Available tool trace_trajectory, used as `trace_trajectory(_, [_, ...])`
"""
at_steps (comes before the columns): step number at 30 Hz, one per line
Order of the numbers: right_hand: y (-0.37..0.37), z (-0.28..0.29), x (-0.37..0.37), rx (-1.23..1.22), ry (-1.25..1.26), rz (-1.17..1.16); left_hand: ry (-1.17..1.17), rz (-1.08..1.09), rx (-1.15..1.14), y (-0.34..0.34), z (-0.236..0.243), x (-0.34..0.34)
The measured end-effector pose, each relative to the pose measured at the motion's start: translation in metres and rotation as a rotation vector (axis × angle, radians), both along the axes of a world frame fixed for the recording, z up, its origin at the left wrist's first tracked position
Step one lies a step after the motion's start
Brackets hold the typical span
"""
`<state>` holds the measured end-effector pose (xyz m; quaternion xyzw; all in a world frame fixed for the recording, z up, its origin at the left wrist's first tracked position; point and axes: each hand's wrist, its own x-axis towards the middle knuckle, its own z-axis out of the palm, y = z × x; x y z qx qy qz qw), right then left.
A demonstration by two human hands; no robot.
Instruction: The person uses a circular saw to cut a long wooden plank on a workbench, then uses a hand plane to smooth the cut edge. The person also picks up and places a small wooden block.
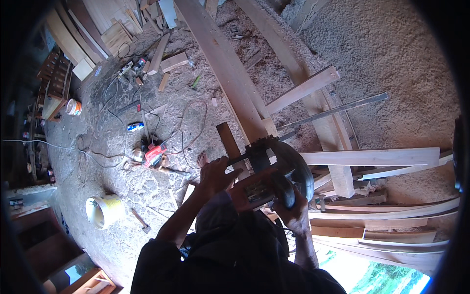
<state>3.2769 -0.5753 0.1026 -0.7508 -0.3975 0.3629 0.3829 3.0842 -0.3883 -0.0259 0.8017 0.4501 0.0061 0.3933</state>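
I hold a dark circular saw (pixel 279 171) in front of my chest with both hands. My right hand (pixel 293 215) grips its black handle from below. My left hand (pixel 215 174) is closed on the saw's left side, near a thin metal bar and its base plate. The saw sits at the near end of a long wooden plank (pixel 223 63) that runs away from me over the sawdust floor. A short dark piece of wood (pixel 228 139) stands just left of the saw.
More planks (pixel 372 157) lie crossed and stacked to the right. On the floor to the left are a red power tool (pixel 154 154), tangled cables (pixel 117 117), a white bucket (pixel 104 210), a hammer (pixel 141 220) and wood offcuts (pixel 174 61). Wooden furniture (pixel 54 83) stands far left.
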Motion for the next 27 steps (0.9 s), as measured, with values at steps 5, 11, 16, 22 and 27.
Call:
trace_trajectory(5, [0.006, 0.005, 0.002, -0.037, 0.033, -0.04, -0.029, 0.017, -0.012, 0.006, 0.001, 0.032])
trace_trajectory(11, [0.008, 0.007, 0.006, -0.048, -0.045, -0.009, 0.009, 0.09, -0.053, 0.001, -0.008, 0.061])
trace_trajectory(16, [0.008, 0.004, 0.011, -0.034, -0.046, 0.017, 0.029, 0.158, -0.125, 0.001, -0.003, 0.068])
trace_trajectory(22, [0.009, 0.006, 0.008, -0.046, 0.004, 0.02, 0.006, 0.201, -0.219, 0.002, 0.007, 0.071])
trace_trajectory(27, [0.006, -0.002, 0.008, 0.002, -0.023, 0.012, -0.043, 0.187, -0.206, 0.001, 0.004, 0.067])
